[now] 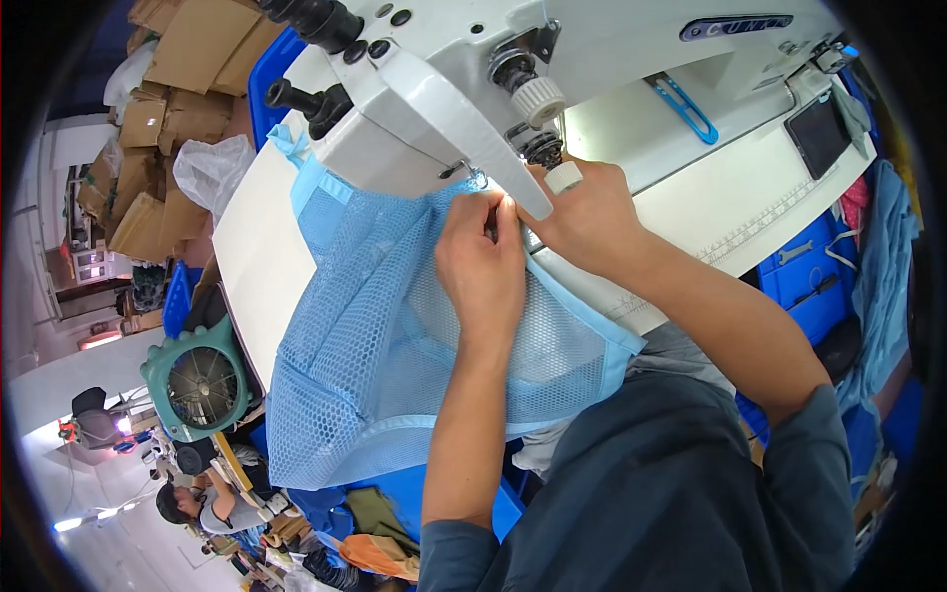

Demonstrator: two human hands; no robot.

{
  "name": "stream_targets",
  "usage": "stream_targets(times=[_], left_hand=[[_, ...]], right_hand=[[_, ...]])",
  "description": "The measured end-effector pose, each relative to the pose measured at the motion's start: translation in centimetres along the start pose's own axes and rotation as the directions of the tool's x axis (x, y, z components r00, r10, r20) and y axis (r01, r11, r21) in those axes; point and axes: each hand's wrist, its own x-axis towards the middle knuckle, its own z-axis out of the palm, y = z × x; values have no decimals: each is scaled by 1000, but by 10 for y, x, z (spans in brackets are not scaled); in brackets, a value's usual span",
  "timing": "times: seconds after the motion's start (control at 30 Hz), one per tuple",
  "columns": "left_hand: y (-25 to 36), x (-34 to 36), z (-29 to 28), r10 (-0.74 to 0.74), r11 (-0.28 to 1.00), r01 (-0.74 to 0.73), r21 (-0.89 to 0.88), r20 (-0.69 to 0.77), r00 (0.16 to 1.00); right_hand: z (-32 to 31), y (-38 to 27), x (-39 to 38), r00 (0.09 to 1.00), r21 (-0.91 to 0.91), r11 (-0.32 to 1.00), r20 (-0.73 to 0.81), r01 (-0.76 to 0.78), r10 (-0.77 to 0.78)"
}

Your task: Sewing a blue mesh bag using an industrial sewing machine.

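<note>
Light blue mesh fabric (pixel 395 335) with a smooth blue binding along its edges drapes over the white sewing machine (pixel 424 109) table's front edge. Close to the needle area, my left hand (pixel 480 259) is closed, thumb and fingers pinching the mesh. My right hand (pixel 592 219) is curled at the other side of the needle area, beside the bound edge. The machine's head and a white knob (pixel 539 102) hide its fingertips, so what they hold cannot be made out.
On the white table (pixel 266 266) lie blue thread snips (pixel 686 109) and a dark phone (pixel 819 136), both right of the machine head. A green fan (pixel 197 383) stands at left, with cardboard boxes (pixel 202 49) behind. Another person (pixel 222 503) sits at lower left.
</note>
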Motion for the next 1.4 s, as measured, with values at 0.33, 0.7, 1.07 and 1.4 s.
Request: stream_targets(times=[0.33,0.7,1.07,1.4], left_hand=[[0,2,1,-11,999,12,39,-29,1000],[1,-1,0,0,1000,1,29,-31,1000],[-10,12,-39,72,978,12,-209,391,917],[0,-11,-16,425,633,-584,508,403,811]], right_hand=[[-5,7,0,996,-43,998,78,48,-44],[-12,1,9,955,50,977,227,-208,192],[-38,-6,38,734,419,621,532,-662,423],[-17,33,6,958,16,1000,286,-17,11]])
